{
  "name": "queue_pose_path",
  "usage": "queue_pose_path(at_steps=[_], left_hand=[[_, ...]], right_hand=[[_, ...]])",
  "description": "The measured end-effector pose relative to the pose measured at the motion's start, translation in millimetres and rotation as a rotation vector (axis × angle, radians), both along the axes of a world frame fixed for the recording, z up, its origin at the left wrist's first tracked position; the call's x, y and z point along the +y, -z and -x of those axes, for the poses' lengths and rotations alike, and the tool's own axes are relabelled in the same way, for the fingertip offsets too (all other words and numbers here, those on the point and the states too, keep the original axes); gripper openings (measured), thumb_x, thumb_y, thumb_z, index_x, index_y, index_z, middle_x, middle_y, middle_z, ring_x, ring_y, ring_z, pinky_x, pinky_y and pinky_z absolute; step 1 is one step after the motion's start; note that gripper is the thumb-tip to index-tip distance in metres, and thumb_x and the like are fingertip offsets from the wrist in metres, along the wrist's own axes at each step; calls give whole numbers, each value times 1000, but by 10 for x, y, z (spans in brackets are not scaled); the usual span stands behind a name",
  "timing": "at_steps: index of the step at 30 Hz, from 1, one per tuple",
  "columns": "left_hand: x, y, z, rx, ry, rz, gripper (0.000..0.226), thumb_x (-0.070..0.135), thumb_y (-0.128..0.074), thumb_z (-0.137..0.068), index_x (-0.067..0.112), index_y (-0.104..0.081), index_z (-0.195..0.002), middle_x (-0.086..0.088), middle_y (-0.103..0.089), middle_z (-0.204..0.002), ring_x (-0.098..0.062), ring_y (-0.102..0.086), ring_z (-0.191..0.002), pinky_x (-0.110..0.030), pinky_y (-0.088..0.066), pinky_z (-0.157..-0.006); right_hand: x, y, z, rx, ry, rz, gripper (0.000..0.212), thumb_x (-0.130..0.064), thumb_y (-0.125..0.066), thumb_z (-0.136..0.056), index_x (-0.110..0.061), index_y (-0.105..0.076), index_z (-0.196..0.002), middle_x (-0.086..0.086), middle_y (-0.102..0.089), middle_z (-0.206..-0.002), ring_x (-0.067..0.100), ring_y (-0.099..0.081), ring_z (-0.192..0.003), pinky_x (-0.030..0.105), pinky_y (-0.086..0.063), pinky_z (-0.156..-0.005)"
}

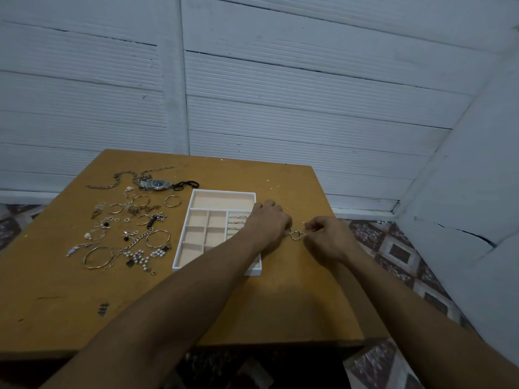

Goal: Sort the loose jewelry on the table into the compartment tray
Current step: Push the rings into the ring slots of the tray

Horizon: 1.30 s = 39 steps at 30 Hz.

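Note:
A white compartment tray (196, 198) with beige lining lies mid-table; a few rings sit in its right-hand slots (237, 219). My left forearm crosses over the tray's near right corner. My left hand (268, 223) and my right hand (327, 238) meet just right of the tray, both with curled fingers, pinching a small cluster of thin rings (297, 234) between them above the table. Another thin ring (289, 209) lies on the wood beyond my left hand. Loose jewelry (132, 228) is spread left of the tray: bangles, chains, pearl pieces, charms.
A wristwatch (156, 184), a link chain (112, 182) and a black hair tie (186, 184) lie at the table's far left. The wooden table (84, 304) ends against a white panelled wall (280, 94); patterned floor (398, 262) shows to the right.

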<state>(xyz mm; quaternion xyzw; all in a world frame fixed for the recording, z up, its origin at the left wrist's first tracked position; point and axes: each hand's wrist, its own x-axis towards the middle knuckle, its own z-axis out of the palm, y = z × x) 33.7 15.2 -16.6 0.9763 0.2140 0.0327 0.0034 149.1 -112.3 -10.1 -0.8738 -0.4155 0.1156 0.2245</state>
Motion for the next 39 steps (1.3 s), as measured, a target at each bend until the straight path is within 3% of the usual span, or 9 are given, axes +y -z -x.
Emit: queue_pose_path(at_steps=[5, 8, 19, 23, 30, 39], left_hand=[[9, -24, 57, -61, -13, 34, 33, 35, -45, -97, 19, -61, -121, -4, -59, -126, -23, -40, -124, -42, -30, -100], [45, -132, 179, -171, -45, 89, 28, 32, -47, -96, 21, -62, -118, -3, -63, -119, -22, -44, -120, -40, -30, -98], [235, -236, 839, -380, -126, 202, 27, 35, -51, -97, 24, -64, -118, 4, -65, -113, -20, -46, -117, -39, -32, -95], [242, -234, 1038, -428, -132, 249, 30, 34, -58, -93, 21, -67, -119, 3, -68, -110, -20, -52, -112, -39, -41, -94], [260, -149, 1310, -412, -170, 242, 30, 30, -64, -89, 22, -69, -118, 2, -71, -107, -16, -58, -100, -37, -49, -85], [238, -84, 1308, -317, -71, 195, 25, 24, -65, -88, 26, -72, -112, -1, -74, -102, -17, -64, -91, -32, -51, -79]], right_hand=[[55, 35, 29, -90, -66, 59, 44, -38, -63, -87, -19, -62, -127, 2, -62, -129, 19, -57, -116, 36, -47, -97], [81, 57, 43, -145, -95, 83, 45, -42, -62, -87, -23, -61, -129, 1, -59, -133, 19, -55, -119, 34, -45, -95], [101, 42, 88, -270, -171, 77, 25, -39, -62, -90, -24, -69, -109, -1, -58, -112, 18, -53, -105, 33, -47, -86], [96, 44, 130, -265, -188, 34, 13, -32, -64, -90, -24, -65, -100, -3, -63, -99, 17, -54, -95, 38, -50, -82], [74, -11, 181, -243, -212, 26, 10, -29, -67, -88, -23, -65, -96, -5, -61, -92, 14, -54, -88, 31, -46, -75], [64, -97, 424, -156, -254, -68, 7, -24, -69, -86, -21, -65, -91, -7, -64, -84, 8, -58, -78, 30, -52, -71]])
